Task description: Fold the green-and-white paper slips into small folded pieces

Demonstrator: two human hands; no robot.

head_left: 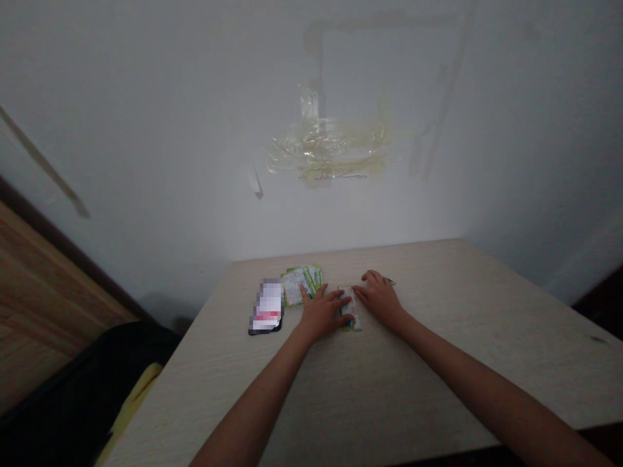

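My left hand (325, 314) lies palm down with its fingers spread. Some of its fingers rest across a small printed paper card (351, 310), white with red and green print, and another reaches the lower edge of a loose pile of green-and-white cards (298, 287). To the right, my right hand (382, 299) is low over the table, fingers bent and apart. Its thumb side touches or nearly touches the single card's right edge. A small dark and greenish tip (391, 281) pokes out beyond the right hand; the rest of it is hidden.
A phone (267, 306) with a blurred-out screen lies left of the pile on the pale wooden table (438, 402). Behind stands a wall (195, 130) with old clear tape (335, 149). Dark and yellow cloth (136, 389) sits beyond the table's left edge.
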